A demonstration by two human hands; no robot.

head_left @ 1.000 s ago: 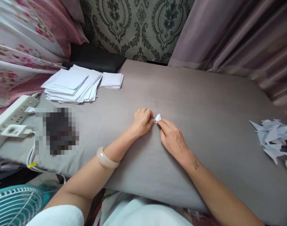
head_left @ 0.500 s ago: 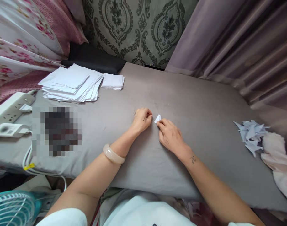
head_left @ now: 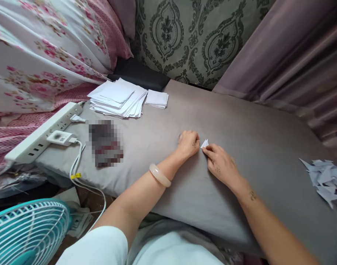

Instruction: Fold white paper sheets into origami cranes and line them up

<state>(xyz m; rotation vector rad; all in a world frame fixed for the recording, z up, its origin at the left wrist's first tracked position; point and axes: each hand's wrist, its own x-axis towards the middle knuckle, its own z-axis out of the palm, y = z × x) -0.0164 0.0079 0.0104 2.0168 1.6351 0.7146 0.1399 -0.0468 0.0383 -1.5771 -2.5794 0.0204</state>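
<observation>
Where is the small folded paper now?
In the head view, the small folded paper is right of centre, at the fingers of the right hand, with the left hand to its left.

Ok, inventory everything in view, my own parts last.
folded paper: one, white, centre
large sheets: one stack, white, back left
small sheets: one stack, white, back
folded pieces: one pile, white, right
power strip: one, white, left
charger: one, white, left
cables: count unclear, white, left
blurred item: one, dark, left
fan: one, teal-white, lower left
cushion: one, black, back
floral cloth: one, pink-white, left
curtain: one, purple, right
wall: one, grey, back
surface: one, grey, centre
bangle: one, cream, left forearm
shirt: one, white, bottom
left hand: one, bare, centre
right hand: one, bare, on folded paper
</observation>
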